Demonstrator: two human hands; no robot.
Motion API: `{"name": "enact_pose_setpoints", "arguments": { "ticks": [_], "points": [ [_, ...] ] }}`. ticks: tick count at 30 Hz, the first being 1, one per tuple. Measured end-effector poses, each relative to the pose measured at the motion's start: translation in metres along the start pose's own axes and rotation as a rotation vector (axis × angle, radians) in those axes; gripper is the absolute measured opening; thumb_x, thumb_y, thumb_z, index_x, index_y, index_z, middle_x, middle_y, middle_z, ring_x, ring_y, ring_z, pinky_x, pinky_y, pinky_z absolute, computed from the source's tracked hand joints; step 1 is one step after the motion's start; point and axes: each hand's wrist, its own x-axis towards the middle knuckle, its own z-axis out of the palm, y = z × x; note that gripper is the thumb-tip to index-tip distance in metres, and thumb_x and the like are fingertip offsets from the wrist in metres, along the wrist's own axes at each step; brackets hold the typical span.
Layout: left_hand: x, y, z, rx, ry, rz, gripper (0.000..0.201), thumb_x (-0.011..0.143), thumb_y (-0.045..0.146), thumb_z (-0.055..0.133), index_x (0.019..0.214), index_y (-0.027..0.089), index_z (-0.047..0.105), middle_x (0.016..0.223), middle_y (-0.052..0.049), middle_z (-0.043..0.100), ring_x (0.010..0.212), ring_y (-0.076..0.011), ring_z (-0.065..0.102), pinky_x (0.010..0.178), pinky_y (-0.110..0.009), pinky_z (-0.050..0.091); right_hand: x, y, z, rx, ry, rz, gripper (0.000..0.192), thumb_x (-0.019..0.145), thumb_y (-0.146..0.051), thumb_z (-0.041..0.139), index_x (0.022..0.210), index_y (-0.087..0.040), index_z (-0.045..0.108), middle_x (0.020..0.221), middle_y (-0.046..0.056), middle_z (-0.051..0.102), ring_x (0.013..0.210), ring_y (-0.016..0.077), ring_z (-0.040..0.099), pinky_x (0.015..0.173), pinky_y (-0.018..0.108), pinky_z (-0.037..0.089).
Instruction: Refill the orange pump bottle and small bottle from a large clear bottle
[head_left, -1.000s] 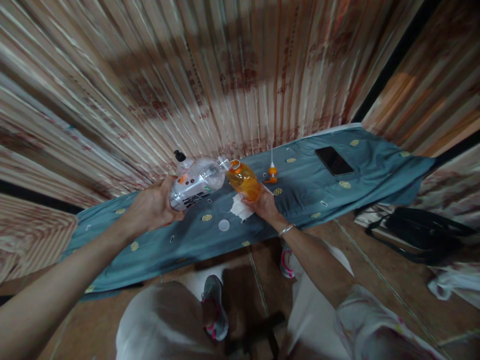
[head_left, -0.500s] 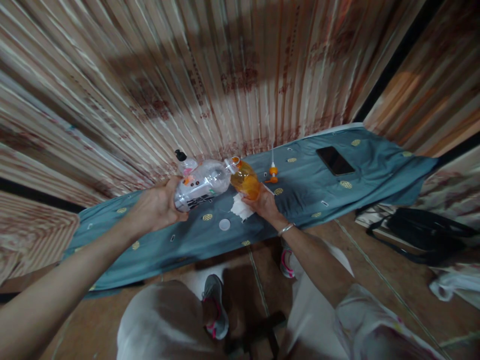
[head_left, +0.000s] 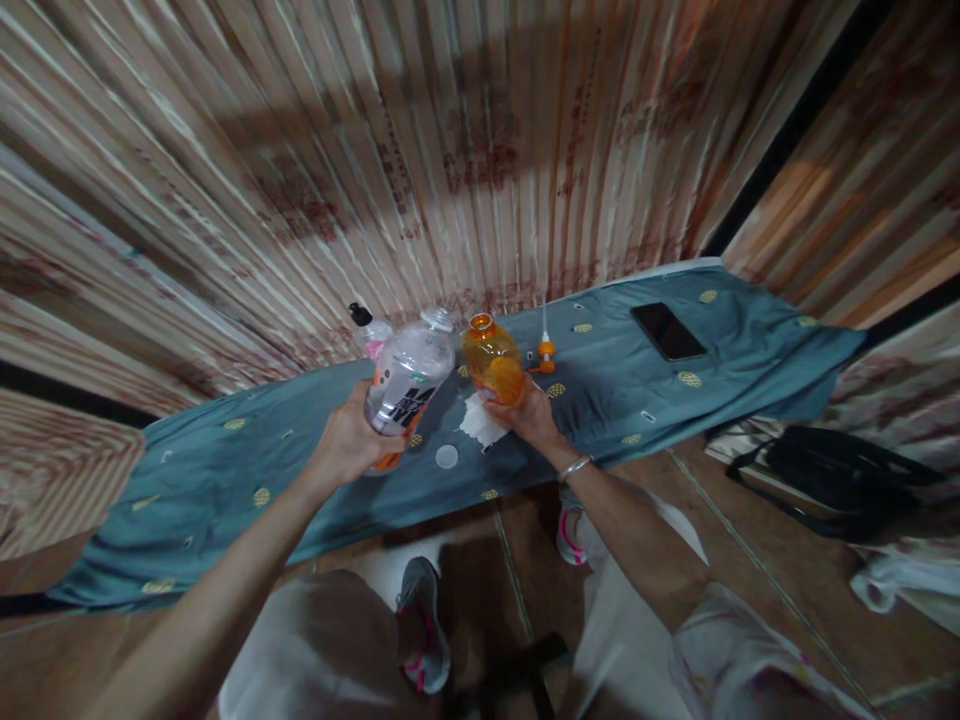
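Above the blue cloth (head_left: 300,480) that covers the counter, I see my left hand (head_left: 346,443) with its grip closed around the lower part of a clear plastic bottle (head_left: 409,375). That bottle is lifted off the cloth, tilted only a little, neck uppermost. Just beside it, toward the phone's end of the cloth, my right hand (head_left: 531,415) has its grip wrapped around the base of an orange bottle (head_left: 491,365), whose mouth is open and points up. The two bottles sit close together, necks near each other but apart. Under the orange bottle lies a crumpled white tissue (head_left: 480,422), touching the cloth, and a small white cap (head_left: 447,456) rests on the cloth just beside the tissue, nearer me. Behind the clear bottle stands a small bottle with a black top (head_left: 367,328). An orange pump nozzle (head_left: 546,350) lies beyond the orange bottle, and a dark phone (head_left: 668,331) lies flat, well apart, toward the far end of the cloth.
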Motion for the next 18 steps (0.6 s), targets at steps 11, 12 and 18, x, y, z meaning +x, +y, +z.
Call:
{"name": "enact_pose_setpoints", "arguments": {
  "ticks": [11,12,18],
  "points": [
    [0.011,-0.025,0.036,-0.304,0.132,-0.069,0.079,0.043,0.041,0.085,0.113,0.025,0.052,0.101,-0.001,0.071,0.099,-0.0302,0.069,0.095,-0.049,0.054,0.002,0.007,0.002,0.057,0.012,-0.023,0.054,0.071,-0.036,0.086,0.118,-0.02,0.065,0.108,0.01,0.079,0.106,0.033,0.075,0.091,0.044,0.06],
    [0.013,-0.028,0.04,-0.308,0.149,-0.079,0.078,0.043,0.041,0.084,0.113,0.025,0.051,0.102,-0.002,0.071,0.099,-0.0304,0.069,0.095,-0.049,0.054,0.002,0.008,0.003,0.06,0.018,-0.025,0.054,0.071,-0.037,0.086,0.118,-0.02,0.065,0.108,0.009,0.079,0.105,0.0326,0.075,0.091,0.044,0.06],
    [0.024,-0.041,0.066,-0.334,0.197,-0.118,0.071,0.046,0.038,0.084,0.108,0.025,0.05,0.106,-0.006,0.073,0.1,-0.0307,0.071,0.092,-0.046,0.056,0.002,0.009,0.005,0.052,0.016,-0.005,0.059,0.069,-0.038,0.087,0.12,-0.017,0.064,0.106,0.01,0.08,0.103,0.0322,0.076,0.087,0.042,0.061]
  ]
}}
